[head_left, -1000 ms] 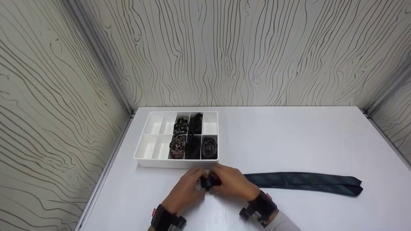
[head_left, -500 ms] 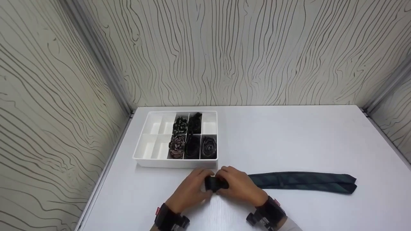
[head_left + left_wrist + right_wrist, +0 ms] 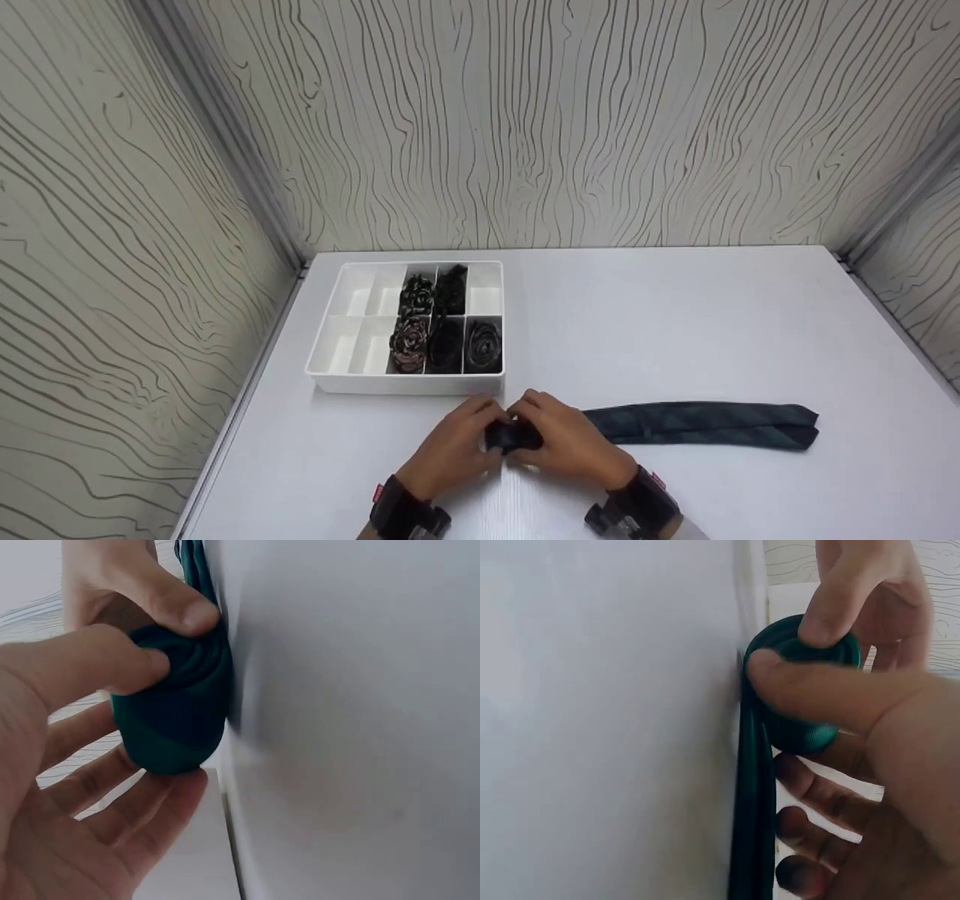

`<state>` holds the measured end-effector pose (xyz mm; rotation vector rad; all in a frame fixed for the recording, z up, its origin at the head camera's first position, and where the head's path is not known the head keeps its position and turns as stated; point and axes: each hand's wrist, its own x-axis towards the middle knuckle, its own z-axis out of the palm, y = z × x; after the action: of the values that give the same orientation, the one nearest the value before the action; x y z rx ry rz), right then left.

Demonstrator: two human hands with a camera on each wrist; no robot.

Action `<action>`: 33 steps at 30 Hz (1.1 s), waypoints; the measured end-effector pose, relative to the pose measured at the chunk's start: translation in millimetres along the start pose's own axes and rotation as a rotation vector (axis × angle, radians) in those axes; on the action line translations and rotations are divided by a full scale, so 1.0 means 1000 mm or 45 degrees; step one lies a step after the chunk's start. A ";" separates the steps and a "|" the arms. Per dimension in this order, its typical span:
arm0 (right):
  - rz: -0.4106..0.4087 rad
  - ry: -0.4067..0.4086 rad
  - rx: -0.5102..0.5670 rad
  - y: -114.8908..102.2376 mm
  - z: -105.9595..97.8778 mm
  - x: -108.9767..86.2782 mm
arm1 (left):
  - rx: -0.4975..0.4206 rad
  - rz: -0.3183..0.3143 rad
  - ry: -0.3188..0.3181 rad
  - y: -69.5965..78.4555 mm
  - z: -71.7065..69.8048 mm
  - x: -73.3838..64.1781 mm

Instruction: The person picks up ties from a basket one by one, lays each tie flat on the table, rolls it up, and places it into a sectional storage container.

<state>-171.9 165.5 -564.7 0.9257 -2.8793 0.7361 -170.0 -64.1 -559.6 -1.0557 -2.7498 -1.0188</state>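
A dark green and navy necktie (image 3: 705,424) is partly rolled up, its unrolled length lying flat to the right on the white table. Both hands pinch the rolled part (image 3: 176,716) between thumbs and fingers. My left hand (image 3: 457,442) grips its left side, the thumb pressed on the coil's near face in the left wrist view. From the right, my right hand (image 3: 566,439) holds the coil where the flat length runs into it; its thumb presses on the spiral layers in the right wrist view. In the head view the fingers hide much of the roll.
Behind the hands stands a white divided box (image 3: 405,384). Several of its compartments hold rolled dark ties, such as a grey-black roll (image 3: 484,346) and a brownish patterned roll (image 3: 409,345); others are bare. Wood-grain panels (image 3: 510,127) rise behind and beside the table (image 3: 660,322).
Both hands and the rolled part have shifted a little to the right. The flat end of the necktie has drawn left, shortening the unrolled length.
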 end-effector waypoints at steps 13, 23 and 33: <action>0.006 0.040 -0.005 0.007 -0.001 -0.003 | 0.146 0.076 0.082 0.010 0.005 0.009; 0.008 0.059 -0.004 0.012 -0.001 -0.010 | 0.190 0.062 0.049 0.013 0.004 0.011; -0.011 0.045 -0.060 0.010 -0.008 -0.013 | 0.204 0.119 0.050 0.017 0.008 0.013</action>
<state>-167.6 183.7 -563.9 0.9093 -2.8470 0.6746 -168.5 -42.1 -552.8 -1.1145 -2.6696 -0.7838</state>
